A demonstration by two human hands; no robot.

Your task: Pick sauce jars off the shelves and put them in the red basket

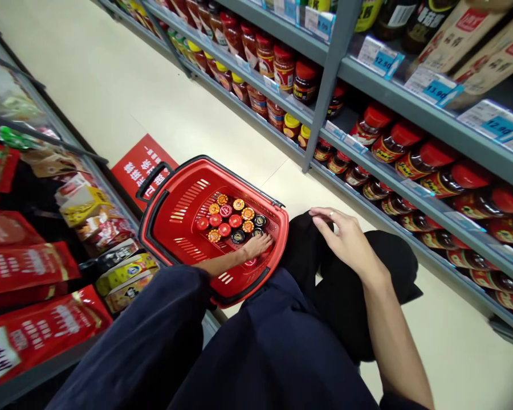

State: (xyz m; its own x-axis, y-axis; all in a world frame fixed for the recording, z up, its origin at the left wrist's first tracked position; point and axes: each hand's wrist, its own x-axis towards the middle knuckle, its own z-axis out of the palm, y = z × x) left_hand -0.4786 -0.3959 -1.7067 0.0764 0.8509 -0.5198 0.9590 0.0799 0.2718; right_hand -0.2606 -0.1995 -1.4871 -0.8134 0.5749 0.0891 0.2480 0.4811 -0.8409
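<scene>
My left hand reaches into a red shopping basket with black handles, which stands on the floor by my knees. Its fingers are stretched over the jars at the near right end, beside a black-lidded jar; whatever lies beneath the palm is hidden. Several upright jars stand packed together there, with red lids, black lids and orange-patterned lids. Above my dark-clothed right knee hovers my right hand, open and holding nothing, its fingers loosely extended and a ring on one of them.
Grey shelving on the right carries rows of red-lidded sauce jars, bottles and price tags. Close on the left, another shelf holds red food bags and small packets. A red sign lies on the pale floor behind the basket.
</scene>
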